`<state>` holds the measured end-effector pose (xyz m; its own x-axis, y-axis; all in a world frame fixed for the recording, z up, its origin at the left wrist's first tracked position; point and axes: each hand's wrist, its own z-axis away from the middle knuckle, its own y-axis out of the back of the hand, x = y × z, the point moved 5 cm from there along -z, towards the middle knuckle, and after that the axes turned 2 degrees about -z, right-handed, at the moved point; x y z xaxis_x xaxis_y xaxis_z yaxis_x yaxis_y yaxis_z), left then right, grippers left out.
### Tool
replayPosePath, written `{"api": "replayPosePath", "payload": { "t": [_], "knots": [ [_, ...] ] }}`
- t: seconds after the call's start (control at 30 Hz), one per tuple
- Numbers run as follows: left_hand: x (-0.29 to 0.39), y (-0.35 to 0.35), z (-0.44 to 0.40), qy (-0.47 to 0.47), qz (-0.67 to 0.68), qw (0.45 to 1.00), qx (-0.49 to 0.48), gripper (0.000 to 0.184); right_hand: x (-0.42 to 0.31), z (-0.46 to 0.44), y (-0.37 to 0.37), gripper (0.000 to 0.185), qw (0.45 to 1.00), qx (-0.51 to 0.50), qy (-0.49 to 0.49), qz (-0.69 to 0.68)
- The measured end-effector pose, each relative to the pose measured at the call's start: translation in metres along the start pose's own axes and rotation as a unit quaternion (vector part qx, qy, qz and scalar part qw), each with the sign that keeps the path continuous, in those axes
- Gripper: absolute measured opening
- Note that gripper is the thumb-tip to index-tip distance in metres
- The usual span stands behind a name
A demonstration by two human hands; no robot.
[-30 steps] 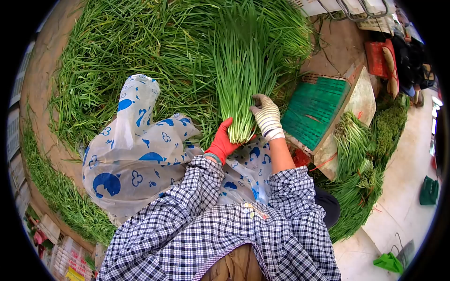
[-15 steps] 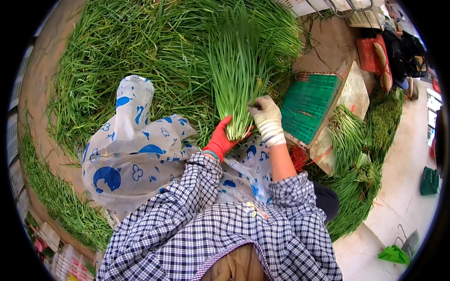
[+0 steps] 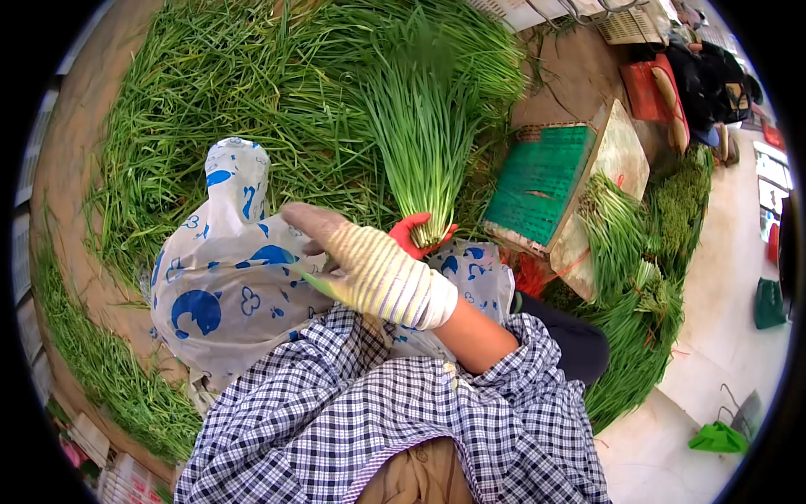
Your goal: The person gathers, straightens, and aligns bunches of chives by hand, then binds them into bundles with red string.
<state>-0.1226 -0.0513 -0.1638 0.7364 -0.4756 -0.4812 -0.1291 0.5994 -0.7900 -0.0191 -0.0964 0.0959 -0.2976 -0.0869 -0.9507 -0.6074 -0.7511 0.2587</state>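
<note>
My left hand [image 3: 413,238], in a red glove, is wrapped round the pale stem ends of a bunch of long green stalks [image 3: 426,160], whose leaves fan out away from me. My right hand [image 3: 357,265], in a striped cream glove, is raised across my left forearm, over the plastic covering with blue dolphins [image 3: 243,290]. A blurred yellow-green leaf [image 3: 316,281] shows at its fingers, which look bent round it. Part of my left hand and wrist is hidden behind the right glove.
A heap of loose green stalks [image 3: 227,101] lies ahead and left. At the right are a green-topped board [image 3: 539,185], tied bunches [image 3: 611,227], red strings [image 3: 527,273] and a red item [image 3: 645,91]. A white crate [image 3: 525,12] is at the top.
My right hand has left the stem ends and swung left across my left forearm, with a yellow-green leaf at its fingers. My left hand still grips the bunch. The view has shifted slightly.
</note>
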Motion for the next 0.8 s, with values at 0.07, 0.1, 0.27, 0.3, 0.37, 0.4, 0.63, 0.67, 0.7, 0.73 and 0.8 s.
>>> {"api": "replayPosePath", "payload": {
  "t": [0.07, 0.1, 0.27, 0.3, 0.37, 0.4, 0.63, 0.67, 0.7, 0.73, 0.8],
  "knots": [
    [0.000, -0.020, 0.010, 0.052, 0.028, 0.998, -0.003, 0.048, -0.001, -0.013, 0.004, 0.054, 0.997, -0.024, -0.031, -0.060],
    [0.007, -0.014, 0.006, 0.016, 0.005, 1.000, 0.000, 0.046, 0.023, -0.012, 0.018, 0.046, 0.998, 0.011, -0.059, -0.022],
    [0.011, 0.005, 0.005, -0.152, -0.174, 0.971, 0.067, 0.041, 0.155, 0.014, 0.082, 0.029, 0.914, 0.145, -0.286, 0.248],
    [0.008, -0.013, 0.018, -0.181, -0.272, 0.938, 0.115, 0.041, 0.165, 0.016, 0.082, 0.029, 0.914, 0.146, -0.288, 0.247],
    [0.009, -0.009, 0.014, -0.156, -0.227, 0.957, 0.093, 0.038, 0.171, 0.012, 0.079, 0.037, 0.864, 0.063, -0.351, 0.354],
    [0.010, -0.007, 0.012, -0.142, -0.177, 0.971, 0.079, 0.037, 0.180, 0.010, 0.079, 0.042, 0.860, 0.057, -0.354, 0.364],
    [0.005, -0.029, 0.016, -0.093, 0.011, 0.996, 0.012, 0.038, 0.218, 0.032, 0.090, 0.029, 0.905, 0.152, -0.376, 0.130],
    [0.007, -0.020, 0.011, -0.108, -0.012, 0.993, 0.040, 0.042, 0.213, 0.036, 0.091, 0.029, 0.905, 0.163, -0.372, 0.128],
    [0.006, -0.014, 0.007, -0.105, -0.014, 0.994, 0.040, 0.042, 0.208, 0.042, 0.090, 0.028, 0.904, 0.174, -0.369, 0.126],
    [0.009, -0.002, 0.001, -0.117, -0.055, 0.990, 0.058, 0.044, 0.205, 0.046, 0.086, 0.027, 0.906, 0.194, -0.346, 0.144],
    [0.013, 0.018, -0.011, -0.105, -0.060, 0.991, 0.057, 0.045, 0.161, 0.042, 0.072, 0.021, 0.919, 0.182, -0.273, 0.219]
  ]
}}
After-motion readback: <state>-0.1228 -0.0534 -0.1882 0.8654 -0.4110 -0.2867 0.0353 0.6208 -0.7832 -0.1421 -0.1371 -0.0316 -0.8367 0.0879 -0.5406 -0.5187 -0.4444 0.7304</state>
